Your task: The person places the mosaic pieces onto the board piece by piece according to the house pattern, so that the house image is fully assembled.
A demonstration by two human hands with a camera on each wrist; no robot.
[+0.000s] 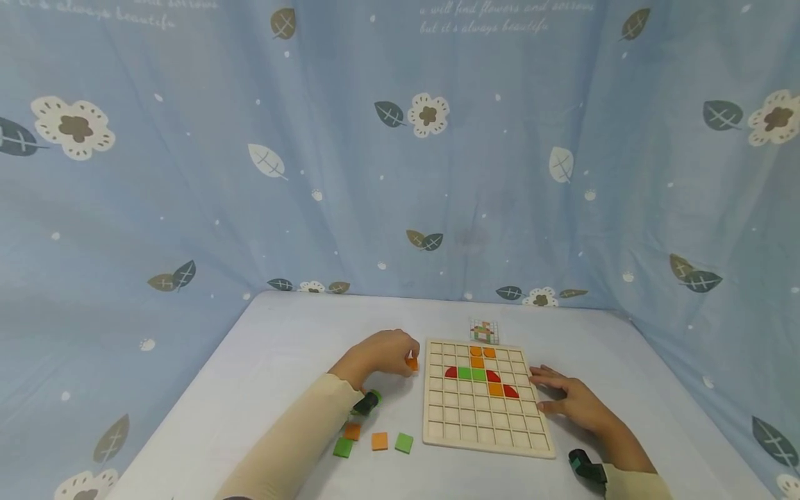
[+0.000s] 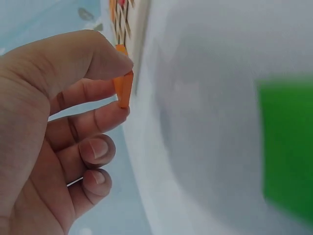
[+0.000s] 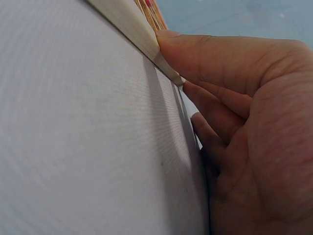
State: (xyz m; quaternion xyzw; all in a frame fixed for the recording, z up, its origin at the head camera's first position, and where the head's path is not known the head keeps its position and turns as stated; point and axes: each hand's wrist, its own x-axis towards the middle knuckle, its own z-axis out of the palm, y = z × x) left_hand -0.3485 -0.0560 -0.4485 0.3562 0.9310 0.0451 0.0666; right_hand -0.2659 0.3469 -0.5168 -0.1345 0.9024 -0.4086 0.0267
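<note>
My left hand (image 1: 389, 351) pinches a small orange tile (image 2: 124, 81) between thumb and fingertips, just left of the wooden grid board (image 1: 462, 417). In the left wrist view the tile shows edge-on, and the other fingers curl loosely below it. On the board lie two orange round pieces (image 1: 476, 352), orange squares (image 1: 478, 362), green squares (image 1: 464, 373) and red quarter-round pieces (image 1: 510, 391). At the board's right edge rests my right hand (image 1: 578, 403), fingers spread; its thumb (image 3: 210, 56) touches the board's side.
Loose green (image 1: 403, 442) and orange tiles (image 1: 379, 441) lie on the white table near my left forearm. Behind the board is a small card with a coloured grid pattern (image 1: 484, 330). A blue printed curtain (image 1: 350, 208) hangs around the table.
</note>
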